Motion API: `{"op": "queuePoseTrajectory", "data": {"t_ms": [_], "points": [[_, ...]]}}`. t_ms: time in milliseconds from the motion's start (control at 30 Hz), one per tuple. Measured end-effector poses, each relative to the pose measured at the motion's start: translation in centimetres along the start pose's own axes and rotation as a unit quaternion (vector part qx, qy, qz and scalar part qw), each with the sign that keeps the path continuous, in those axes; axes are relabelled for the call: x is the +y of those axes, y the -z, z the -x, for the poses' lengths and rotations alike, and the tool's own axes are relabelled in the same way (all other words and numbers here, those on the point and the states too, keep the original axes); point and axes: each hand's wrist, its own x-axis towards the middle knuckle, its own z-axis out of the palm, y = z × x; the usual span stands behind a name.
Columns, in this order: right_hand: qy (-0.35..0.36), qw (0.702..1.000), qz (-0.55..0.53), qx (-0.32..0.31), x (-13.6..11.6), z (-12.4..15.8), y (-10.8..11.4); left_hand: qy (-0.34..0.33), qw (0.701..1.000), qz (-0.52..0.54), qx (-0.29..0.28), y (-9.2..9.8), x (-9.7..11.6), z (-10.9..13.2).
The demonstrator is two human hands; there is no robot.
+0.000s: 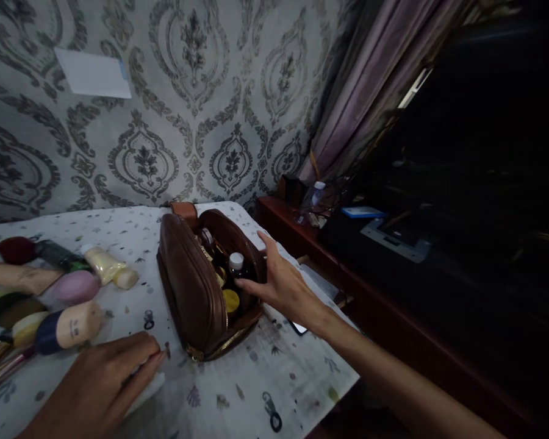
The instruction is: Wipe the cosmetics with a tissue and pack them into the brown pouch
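A brown leather toiletry bag point(190, 286) stands unzipped on the white patterned tablecloth point(265, 378). Inside it are small bottles, one with a white cap point(236, 261), and a yellow lid point(231, 299). My right hand point(281, 283) rests on the bag's right rim, thumb up, fingers apart at the opening. My left hand point(100, 384) lies near the front edge, fingers bent round a white object point(150, 385) that is mostly hidden under it.
Cosmetics lie at the left: a navy-capped beige bottle point(68, 327), a pink sponge point(75, 286), a cream tube point(105, 265), a dark red brush point(16, 250). A dark wooden cabinet point(370, 292) with clutter stands to the right. Curtains hang behind it.
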Motion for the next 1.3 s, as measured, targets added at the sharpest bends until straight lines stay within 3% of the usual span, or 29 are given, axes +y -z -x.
{"op": "queuePoseTrajectory", "data": {"t_ms": [133,300,467,733,867,1000,1067,1133,1200,1300], "points": [[0.047,0.993,0.104,-0.003,-2.3,-1.7,0.4,-0.01,1.0,0.014,0.012,-0.2,0.9,-0.2],[0.031,0.987,0.157,-0.025,-3.0,-2.4,0.3,-0.004,1.0,0.018,-0.005,-0.9,0.3,0.9],[0.036,0.989,0.143,-0.016,-2.5,-2.3,0.2,0.008,1.0,0.003,-0.007,-0.9,-0.8,2.3],[0.059,0.995,0.075,-0.016,-1.5,-2.1,0.5,0.021,0.999,-0.035,-0.019,-0.2,-0.7,3.4],[0.08,0.995,0.001,0.055,-0.8,-1.7,0.8,0.034,0.999,-0.042,-0.006,-0.2,-1.1,4.2],[0.173,0.957,-0.103,0.211,-1.3,-0.1,1.5,0.039,0.996,-0.073,0.045,0.0,-1.9,5.3],[0.228,0.934,-0.124,0.244,-2.4,1.4,1.7,0.047,0.991,-0.101,0.076,-0.1,-2.3,5.8],[0.28,0.926,-0.124,0.222,-3.8,3.0,1.4,0.058,0.987,-0.122,0.089,-0.1,-2.4,6.5],[0.349,0.914,-0.128,0.161,-5.0,4.4,0.3,0.06,0.987,-0.127,0.078,0.0,-2.3,7.2],[0.447,0.878,-0.156,0.07,-6.6,5.8,-2.8,0.054,0.991,-0.114,0.035,0.2,-1.7,8.4]]}}
